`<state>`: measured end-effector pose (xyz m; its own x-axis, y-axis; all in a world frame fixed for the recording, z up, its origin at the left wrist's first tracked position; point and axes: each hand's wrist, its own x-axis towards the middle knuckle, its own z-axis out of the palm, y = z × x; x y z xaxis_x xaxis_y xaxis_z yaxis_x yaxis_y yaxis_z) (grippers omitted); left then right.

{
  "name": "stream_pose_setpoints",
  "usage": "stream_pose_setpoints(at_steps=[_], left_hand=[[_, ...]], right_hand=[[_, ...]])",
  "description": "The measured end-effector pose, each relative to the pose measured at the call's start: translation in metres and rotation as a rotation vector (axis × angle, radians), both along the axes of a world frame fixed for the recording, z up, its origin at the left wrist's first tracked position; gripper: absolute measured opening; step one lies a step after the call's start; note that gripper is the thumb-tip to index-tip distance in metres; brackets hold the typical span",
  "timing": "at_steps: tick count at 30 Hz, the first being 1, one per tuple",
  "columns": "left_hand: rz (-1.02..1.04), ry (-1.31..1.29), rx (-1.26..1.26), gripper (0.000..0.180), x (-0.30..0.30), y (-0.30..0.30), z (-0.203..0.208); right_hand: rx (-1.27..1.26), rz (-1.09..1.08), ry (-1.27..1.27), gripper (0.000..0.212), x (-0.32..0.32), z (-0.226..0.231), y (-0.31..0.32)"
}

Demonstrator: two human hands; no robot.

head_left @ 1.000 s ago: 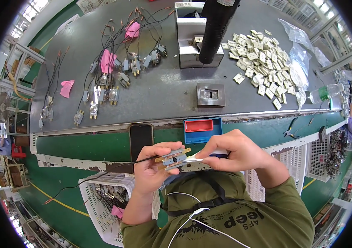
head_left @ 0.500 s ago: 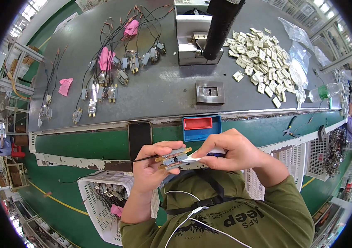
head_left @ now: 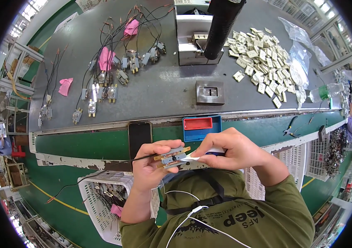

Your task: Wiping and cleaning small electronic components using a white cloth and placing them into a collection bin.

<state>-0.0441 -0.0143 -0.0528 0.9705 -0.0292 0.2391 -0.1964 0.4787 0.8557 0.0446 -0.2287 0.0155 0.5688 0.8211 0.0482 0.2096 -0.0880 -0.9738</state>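
My left hand (head_left: 149,165) grips a small grey electrical switch (head_left: 173,158) with brass terminals, between thumb and fingers. A thin black wire (head_left: 114,164) trails from the switch out to the left. In my right hand (head_left: 229,151) is a white-and-dark-blue tube (head_left: 216,152), mostly covered by the fingers, and its white tapered end meets the right side of the switch. Whether anything comes out of the tip is too small to tell. Both hands are in front of my body, just short of the bench edge.
Wired switches (head_left: 111,93) and pink slips (head_left: 65,87) lie on the grey bench at left. A metal block (head_left: 210,92) sits before a press (head_left: 196,58). At right are a pile of cream-coloured pieces (head_left: 263,62), a bottle (head_left: 327,91) and pliers (head_left: 291,127). A phone (head_left: 140,138) and blue tray (head_left: 215,133) lie nearer.
The wire's free end has swung out further left and lower over the floor. The switch has tilted and shifted very slightly left; both hands keep their grips, with the white tip still at the switch.
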Motion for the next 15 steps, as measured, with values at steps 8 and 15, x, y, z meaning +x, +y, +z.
stream_pose_setpoints(at_steps=[8,15], left_hand=[[0.001,-0.025,0.016,0.048,0.0008,0.0009,-0.0012],[-0.011,-0.037,-0.001,0.048,0.0003,0.0013,-0.0006]], right_hand=[[-0.004,0.018,0.080,0.010,0.0001,0.0011,0.0003],[0.007,0.026,0.087,0.011,-0.0010,0.0012,-0.0003]])
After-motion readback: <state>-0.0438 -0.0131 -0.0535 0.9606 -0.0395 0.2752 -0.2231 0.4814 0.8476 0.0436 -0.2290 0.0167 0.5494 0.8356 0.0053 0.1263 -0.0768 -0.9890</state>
